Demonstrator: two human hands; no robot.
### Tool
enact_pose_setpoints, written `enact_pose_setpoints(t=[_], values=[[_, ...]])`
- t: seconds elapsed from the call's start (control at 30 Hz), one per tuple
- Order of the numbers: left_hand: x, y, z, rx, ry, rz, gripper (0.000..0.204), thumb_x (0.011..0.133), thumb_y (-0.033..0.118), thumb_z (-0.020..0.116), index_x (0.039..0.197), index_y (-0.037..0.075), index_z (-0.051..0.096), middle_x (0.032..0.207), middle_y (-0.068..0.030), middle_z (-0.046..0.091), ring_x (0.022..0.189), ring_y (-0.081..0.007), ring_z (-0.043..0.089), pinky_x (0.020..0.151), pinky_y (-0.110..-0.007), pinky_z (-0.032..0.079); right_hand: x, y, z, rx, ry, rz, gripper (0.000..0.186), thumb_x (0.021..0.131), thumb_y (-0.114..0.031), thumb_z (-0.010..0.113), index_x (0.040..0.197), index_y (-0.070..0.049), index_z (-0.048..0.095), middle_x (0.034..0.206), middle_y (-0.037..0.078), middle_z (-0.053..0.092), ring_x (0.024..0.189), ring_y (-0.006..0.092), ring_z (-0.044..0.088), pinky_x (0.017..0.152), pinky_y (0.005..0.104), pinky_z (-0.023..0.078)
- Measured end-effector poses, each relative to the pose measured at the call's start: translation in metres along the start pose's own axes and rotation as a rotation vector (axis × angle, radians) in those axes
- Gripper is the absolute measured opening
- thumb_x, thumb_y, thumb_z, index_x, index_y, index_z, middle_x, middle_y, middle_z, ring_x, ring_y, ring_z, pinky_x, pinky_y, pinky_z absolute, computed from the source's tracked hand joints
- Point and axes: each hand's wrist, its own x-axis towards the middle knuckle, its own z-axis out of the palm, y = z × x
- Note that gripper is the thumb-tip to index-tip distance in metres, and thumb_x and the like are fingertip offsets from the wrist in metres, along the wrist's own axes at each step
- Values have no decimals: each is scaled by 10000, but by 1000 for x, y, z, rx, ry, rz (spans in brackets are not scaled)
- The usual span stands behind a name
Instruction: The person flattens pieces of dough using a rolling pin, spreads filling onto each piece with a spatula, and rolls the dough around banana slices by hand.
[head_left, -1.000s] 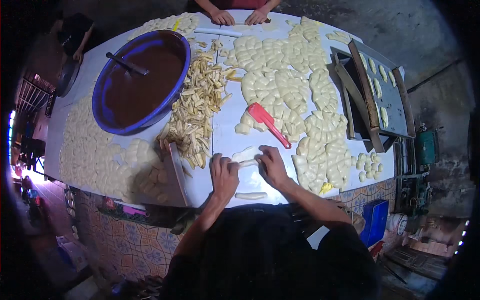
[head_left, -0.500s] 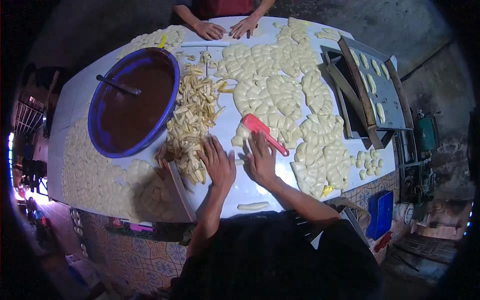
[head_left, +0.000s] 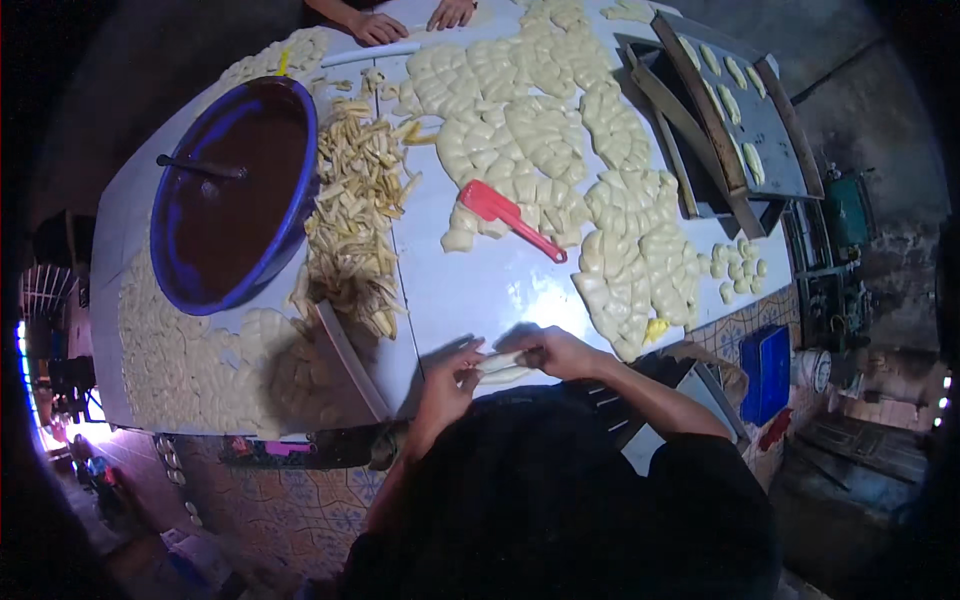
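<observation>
Near the table's front edge, my left hand [head_left: 450, 385] and my right hand [head_left: 558, 355] pinch the two ends of a thin pale dough roll [head_left: 499, 361]. A second dough roll [head_left: 505, 377] shows just below it, close to my body. Beyond my hands lies a red flat-bladed scraper [head_left: 487, 202], its handle pointing toward my right hand. Portioned pieces of dough [head_left: 510, 140] spread over the table's middle and right. To the left is a heap of yellowish-brown strips [head_left: 350, 200] that look like sliced banana.
A blue basin [head_left: 308, 150] of brown liquid with a dark-handled ladle [head_left: 200, 166] stands at left. Metal trays [head_left: 745, 130] with shaped dough sit at back right. A thin board [head_left: 350, 360] stands by the strips. Across the table a co-worker's hands [head_left: 378, 28] rest on the top.
My hands have drawn back from the table's middle to its front edge, and from lying flat and spread they now pinch the dough roll. My view has shifted, moving the scene up and left.
</observation>
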Motion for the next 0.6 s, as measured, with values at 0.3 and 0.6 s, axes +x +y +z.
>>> enact_pose_setpoints(t=[0.3,0.6], values=[[-31,-15,8,584,166,311,593,704,-4,785,1275,26,628,1219,-154,631,1134,-349,580,993,-446,451,-48,7,30,-270,222,-2,596,807,68,621,1391,15,512,1360,237,531,1245,395,532,1045,440,460],[-13,-20,28,335,254,128,478,734,-40,736,1200,-18,631,961,-155,671,875,-297,633,920,-422,513,5,50,56,-407,200,-437,532,734,-76,641,1262,-13,615,1285,153,606,1181,350,571,999,455,491]])
